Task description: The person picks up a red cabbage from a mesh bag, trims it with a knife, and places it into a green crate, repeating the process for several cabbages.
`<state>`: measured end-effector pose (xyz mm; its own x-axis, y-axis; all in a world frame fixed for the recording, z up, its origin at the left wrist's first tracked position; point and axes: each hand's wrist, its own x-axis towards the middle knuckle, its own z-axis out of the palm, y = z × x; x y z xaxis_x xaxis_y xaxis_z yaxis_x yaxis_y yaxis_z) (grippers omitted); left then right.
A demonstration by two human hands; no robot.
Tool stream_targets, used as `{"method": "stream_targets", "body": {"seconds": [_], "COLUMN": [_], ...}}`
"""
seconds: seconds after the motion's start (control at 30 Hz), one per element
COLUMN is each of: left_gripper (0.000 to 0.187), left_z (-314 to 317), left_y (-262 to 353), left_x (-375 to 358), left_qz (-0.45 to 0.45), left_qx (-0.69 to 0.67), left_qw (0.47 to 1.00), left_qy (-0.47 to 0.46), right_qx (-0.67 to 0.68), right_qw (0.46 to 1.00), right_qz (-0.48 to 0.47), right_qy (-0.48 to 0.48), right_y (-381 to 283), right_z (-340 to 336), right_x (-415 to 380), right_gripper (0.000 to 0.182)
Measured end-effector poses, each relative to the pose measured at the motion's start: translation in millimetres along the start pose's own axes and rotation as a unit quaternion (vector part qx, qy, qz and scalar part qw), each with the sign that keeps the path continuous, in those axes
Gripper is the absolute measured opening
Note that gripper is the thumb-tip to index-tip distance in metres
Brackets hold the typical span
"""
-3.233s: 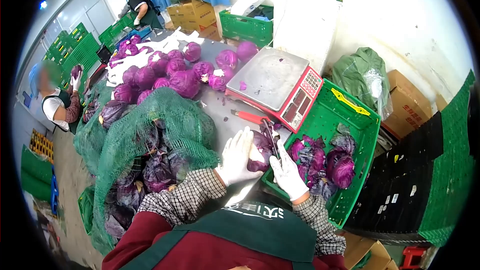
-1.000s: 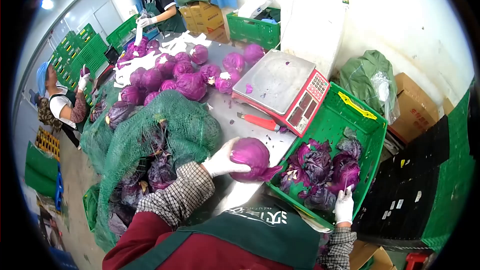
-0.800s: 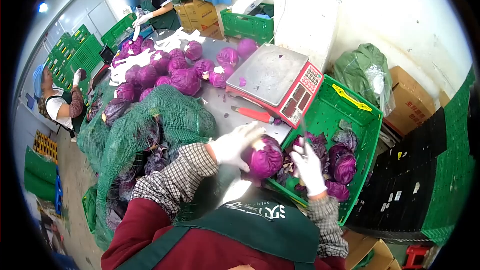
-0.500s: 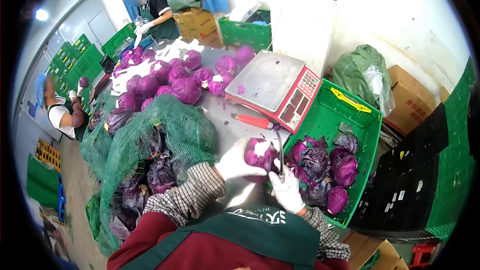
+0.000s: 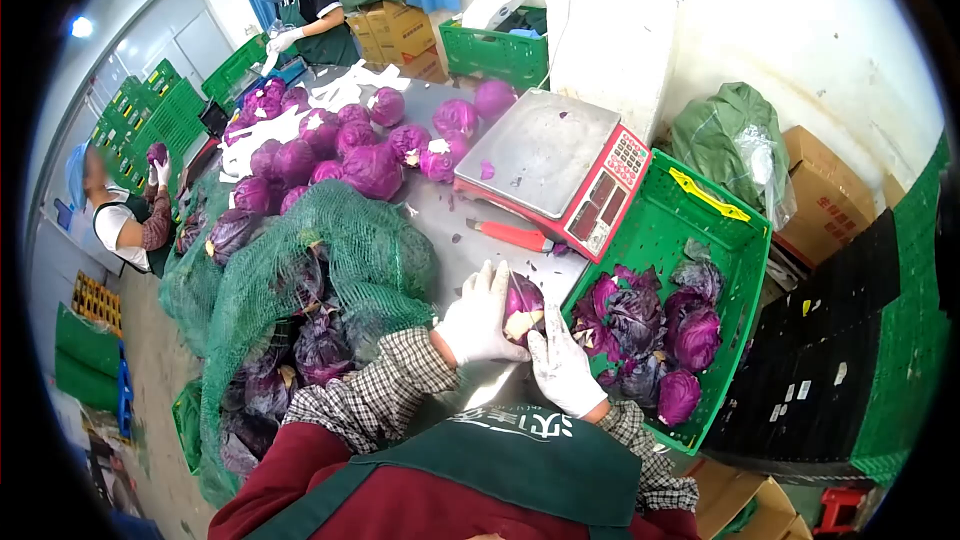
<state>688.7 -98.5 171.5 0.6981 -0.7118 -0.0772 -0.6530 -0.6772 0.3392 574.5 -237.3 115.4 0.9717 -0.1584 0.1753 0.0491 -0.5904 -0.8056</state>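
1. Red cabbage [image 5: 520, 305] sits at lower centre of the frame, right at the edge of the steel surface [image 5: 455, 240], pale cut stem showing toward the wearer.
2. Left hand [image 5: 480, 318], white-gloved, has its fingers wrapped over the head's left flank, gripping it steady.
3. Right hand [image 5: 562, 365] presses in just below and to the right of the head; its fingers look curled at the stem end, but whether they clasp a blade cannot be told from this view.
4. Judgement: trimming goes best with the head pinned firmly and the left fingers kept well back from the stem, where any cutting would land.
5. Green crate [image 5: 690, 240], just to the right, holds loose purple leaves and trimmed heads, so offcuts have a short drop.
6. Red-handled knife [image 5: 512, 235] lies free on the surface above the hands, beside the scale [image 5: 555, 165].
7. Netted sack [image 5: 310, 280] of cabbages bulks at left, touching the wearer's left sleeve.
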Motion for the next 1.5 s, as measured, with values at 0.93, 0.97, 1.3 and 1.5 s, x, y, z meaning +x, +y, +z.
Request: {"method": "stream_targets", "body": {"seconds": [0.93, 0.97, 1.3, 1.5], "left_gripper": [0.136, 0.139, 0.105, 0.113], "left_z": [-13.3, -2.8, 18.8, 10.7], "left_y": [-56.8, -66.5, -88.4, -30.9], "left_x": [-25.3, -28.5, -35.8, -8.2], "left_qz": [0.109, 0.094, -0.018, -0.018], "left_qx": [-0.094, -0.128, -0.476, -0.131], "left_qw": [0.988, 0.987, 0.879, 0.991], "left_qy": [-0.057, -0.038, 0.0, 0.032], "right_qx": [0.279, 0.273, -0.093, -0.01], "right_qw": [0.944, 0.935, 0.981, 0.999], "right_qz": [0.16, 0.199, 0.132, -0.01], "right_qy": [-0.075, -0.11, 0.111, 0.036], "right_y": [30.1, 19.4, 104.1, -12.6], "right_z": [-4.6, -8.9, -17.9, -47.5], "right_x": [24.2, 24.2, -9.1, 11.0], "right_gripper": [0.045, 0.038, 0.016, 0.034]}}
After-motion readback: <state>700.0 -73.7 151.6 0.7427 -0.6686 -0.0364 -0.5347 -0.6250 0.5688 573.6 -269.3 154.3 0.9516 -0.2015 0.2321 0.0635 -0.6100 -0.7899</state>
